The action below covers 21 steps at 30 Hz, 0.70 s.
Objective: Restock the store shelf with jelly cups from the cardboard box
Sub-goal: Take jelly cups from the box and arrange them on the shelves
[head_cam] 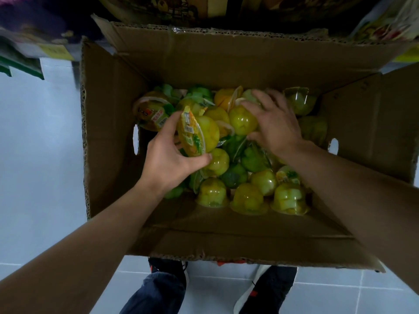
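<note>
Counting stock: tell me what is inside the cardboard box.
The cardboard box holds a loose heap of yellow and green jelly cups. Both hands cover some; the layers beneath and the box bottom are hidden.
</note>
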{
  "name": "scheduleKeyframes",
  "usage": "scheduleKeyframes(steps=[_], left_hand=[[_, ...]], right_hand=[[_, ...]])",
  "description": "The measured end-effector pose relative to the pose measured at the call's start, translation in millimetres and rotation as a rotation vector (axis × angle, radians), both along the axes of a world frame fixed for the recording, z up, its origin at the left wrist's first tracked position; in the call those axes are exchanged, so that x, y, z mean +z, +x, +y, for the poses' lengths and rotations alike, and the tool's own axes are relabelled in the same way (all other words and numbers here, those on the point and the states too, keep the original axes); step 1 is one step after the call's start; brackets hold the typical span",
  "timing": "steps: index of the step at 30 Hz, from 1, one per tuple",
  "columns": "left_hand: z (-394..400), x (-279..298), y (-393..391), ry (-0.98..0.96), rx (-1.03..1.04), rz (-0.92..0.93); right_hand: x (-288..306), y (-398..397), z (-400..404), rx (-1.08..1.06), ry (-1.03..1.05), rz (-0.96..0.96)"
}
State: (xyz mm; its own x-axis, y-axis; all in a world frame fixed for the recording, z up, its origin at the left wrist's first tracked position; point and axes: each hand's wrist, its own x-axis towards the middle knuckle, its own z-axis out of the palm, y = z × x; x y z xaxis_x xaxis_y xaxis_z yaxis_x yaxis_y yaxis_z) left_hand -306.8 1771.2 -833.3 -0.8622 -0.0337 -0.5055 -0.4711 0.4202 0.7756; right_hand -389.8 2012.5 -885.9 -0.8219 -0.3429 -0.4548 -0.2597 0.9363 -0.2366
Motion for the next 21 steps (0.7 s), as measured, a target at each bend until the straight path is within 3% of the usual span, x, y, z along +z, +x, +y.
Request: scheduleKeyframes(steps=[5, 10, 16, 21], left_hand=[[0, 21, 9, 0.007, 0.019, -0.020], [4, 74, 22, -0.016, 0.017, -0.026], [24, 210, 37, -0.073, -0.036, -0.052], [43, 370, 52, -0.114, -0.091, 0.008]], right_hand=[[12, 14, 5, -0.047, -0.112, 0.099], [82, 48, 18, -0.178, -0.223, 0.087], [248, 91, 39, -0.305, -0.325, 0.026], [416, 117, 64, -0.333, -0.377, 0.051]])
